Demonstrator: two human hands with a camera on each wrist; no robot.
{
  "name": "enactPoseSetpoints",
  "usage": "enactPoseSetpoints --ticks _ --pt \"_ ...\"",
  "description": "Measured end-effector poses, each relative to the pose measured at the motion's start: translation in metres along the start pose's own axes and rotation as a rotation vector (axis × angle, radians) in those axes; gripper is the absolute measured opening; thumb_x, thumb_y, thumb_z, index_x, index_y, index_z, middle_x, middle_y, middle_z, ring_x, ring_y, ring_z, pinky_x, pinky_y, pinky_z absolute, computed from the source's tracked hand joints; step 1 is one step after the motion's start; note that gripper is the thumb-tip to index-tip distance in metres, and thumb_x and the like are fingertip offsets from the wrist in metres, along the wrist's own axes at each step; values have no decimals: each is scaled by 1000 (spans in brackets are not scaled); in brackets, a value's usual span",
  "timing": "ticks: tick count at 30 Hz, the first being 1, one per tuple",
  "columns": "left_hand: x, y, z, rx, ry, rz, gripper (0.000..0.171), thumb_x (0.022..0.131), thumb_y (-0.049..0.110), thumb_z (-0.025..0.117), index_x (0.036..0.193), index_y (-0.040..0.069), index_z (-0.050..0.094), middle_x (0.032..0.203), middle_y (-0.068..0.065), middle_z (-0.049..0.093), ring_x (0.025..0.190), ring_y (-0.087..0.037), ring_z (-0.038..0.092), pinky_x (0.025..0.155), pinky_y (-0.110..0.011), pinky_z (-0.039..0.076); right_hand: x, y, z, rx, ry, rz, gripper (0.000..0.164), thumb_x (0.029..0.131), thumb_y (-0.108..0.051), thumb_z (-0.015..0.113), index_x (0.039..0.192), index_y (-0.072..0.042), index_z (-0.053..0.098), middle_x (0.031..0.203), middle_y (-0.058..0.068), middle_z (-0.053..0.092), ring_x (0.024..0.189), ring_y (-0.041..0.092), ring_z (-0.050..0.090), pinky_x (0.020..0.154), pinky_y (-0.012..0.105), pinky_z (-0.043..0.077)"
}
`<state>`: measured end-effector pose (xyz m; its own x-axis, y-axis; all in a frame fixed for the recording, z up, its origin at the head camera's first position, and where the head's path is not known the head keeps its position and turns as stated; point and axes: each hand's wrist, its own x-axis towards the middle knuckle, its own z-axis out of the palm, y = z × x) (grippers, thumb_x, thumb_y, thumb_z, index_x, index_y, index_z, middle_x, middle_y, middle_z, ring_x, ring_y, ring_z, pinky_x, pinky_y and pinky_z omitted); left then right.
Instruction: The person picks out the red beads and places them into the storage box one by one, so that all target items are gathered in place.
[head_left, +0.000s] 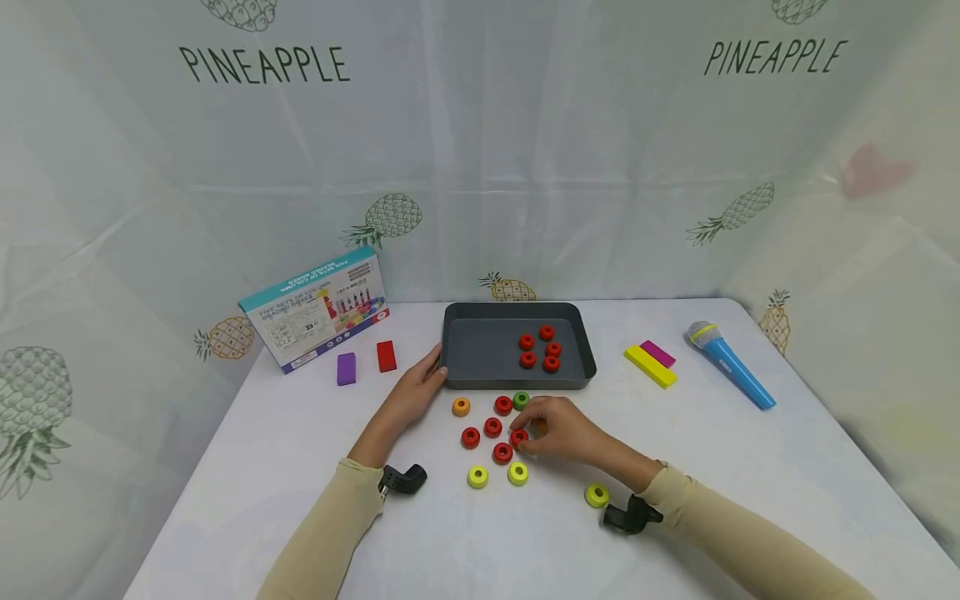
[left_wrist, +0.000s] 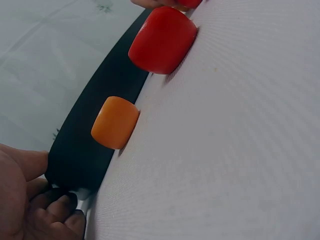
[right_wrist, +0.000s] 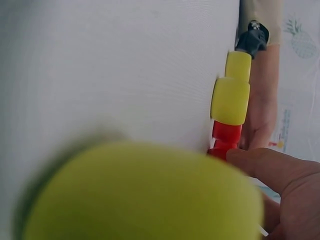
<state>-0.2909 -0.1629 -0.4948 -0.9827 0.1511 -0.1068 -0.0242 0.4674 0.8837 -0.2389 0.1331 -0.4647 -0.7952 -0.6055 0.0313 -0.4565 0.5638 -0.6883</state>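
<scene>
At the left end of a dark grey tray [head_left: 480, 352], my left hand [head_left: 411, 398] holds the rim; in the left wrist view the thumb lies against its wall with the fingers curled below. My right hand [head_left: 561, 427] pinches a red bead [head_left: 518, 443] between thumb and forefinger, low over the table. Around it lie several loose red beads [head_left: 502, 459], a green bead [head_left: 521, 407], an orange bead [head_left: 461, 412] and yellow beads [head_left: 477, 483]. Several red beads [head_left: 551, 369] sit in the tray's right half. In the right wrist view, a near yellow bead [right_wrist: 145, 195] covers much of the picture.
A printed box [head_left: 315, 308] leans at the back left, with a purple block [head_left: 347, 369] and a red block [head_left: 386, 357] before it. To the right lie a yellow block [head_left: 650, 367], a magenta block [head_left: 657, 354] and a blue microphone [head_left: 735, 369]. A pineapple-print curtain hangs behind.
</scene>
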Motion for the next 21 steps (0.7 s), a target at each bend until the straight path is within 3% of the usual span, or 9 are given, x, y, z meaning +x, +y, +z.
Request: enactPoseSetpoints --ticks 21 --pt "-1 0 0 5 5 -2 61 106 41 49 161 37 24 168 7 26 158 -20 20 125 -50 23 4 -8 -18 -15 42 -54 23 82 -16 84 105 -14 80 92 -7 70 81 20 60 66 22 53"
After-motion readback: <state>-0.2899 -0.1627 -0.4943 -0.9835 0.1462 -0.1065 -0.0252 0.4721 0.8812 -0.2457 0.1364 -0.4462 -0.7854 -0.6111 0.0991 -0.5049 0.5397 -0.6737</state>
